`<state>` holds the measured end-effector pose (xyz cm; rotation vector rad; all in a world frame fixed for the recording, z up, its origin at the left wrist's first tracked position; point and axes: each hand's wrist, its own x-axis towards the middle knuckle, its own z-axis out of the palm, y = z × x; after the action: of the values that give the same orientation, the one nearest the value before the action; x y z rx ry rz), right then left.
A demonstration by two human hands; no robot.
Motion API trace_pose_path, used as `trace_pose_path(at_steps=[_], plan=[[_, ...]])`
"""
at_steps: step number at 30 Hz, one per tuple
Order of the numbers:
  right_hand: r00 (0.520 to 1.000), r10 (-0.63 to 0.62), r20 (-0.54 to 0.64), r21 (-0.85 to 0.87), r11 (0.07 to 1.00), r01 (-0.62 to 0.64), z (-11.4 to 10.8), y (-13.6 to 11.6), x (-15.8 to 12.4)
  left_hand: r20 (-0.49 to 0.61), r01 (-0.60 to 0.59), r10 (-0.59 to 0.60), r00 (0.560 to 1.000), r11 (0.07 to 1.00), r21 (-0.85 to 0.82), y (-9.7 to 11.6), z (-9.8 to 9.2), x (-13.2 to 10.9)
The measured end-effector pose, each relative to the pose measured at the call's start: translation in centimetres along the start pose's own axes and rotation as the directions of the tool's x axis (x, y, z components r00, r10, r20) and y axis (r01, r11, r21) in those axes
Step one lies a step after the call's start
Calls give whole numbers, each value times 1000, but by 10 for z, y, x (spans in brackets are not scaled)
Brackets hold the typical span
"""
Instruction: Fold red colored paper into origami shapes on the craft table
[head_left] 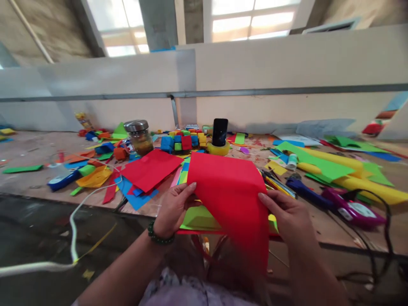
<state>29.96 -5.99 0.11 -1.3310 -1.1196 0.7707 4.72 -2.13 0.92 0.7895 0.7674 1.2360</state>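
A red sheet of paper (229, 182) hangs between my two hands, its far end level and its near end drooping toward my lap. My left hand (175, 204), with a dark beaded bracelet (159, 234) at the wrist, pinches the left edge between thumb and fingers. On the opposite edge, my right hand (285, 208) grips with the thumb on top. Below the sheet lies green paper (200, 219) at the table's front edge. Another red sheet (152, 169) rests on the table to the left, over blue paper (135, 196).
Small coloured blocks (186, 142) line the back, beside a lidded glass jar (140, 138). A phone (219, 132) stands on a yellow tape roll (218, 148). Rightward lie a purple corded tool (353, 208), yellow rolls (379, 189) and green sheets (315, 159). A white cable (74, 229) hangs at left.
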Motion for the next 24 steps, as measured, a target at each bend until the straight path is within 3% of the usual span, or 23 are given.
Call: trace_pose_path(at_steps=[5,11,18,24], plan=[[999,-39,16,-57,998,40,3,-5,-2,-12,-13,13,1000,1000,-17,4,-5,0],[998,-53,43,-19,998,54,8,-5,-3,-115,34,-33,993,999,9,9,-13,3],[999,-30,40,91,996,26,14,-3,-3,-117,24,7,993,967,255,13,-26,6],[998,-50,35,63,997,48,18,-1,-1,-79,8,27,997,910,415,14,-33,8]])
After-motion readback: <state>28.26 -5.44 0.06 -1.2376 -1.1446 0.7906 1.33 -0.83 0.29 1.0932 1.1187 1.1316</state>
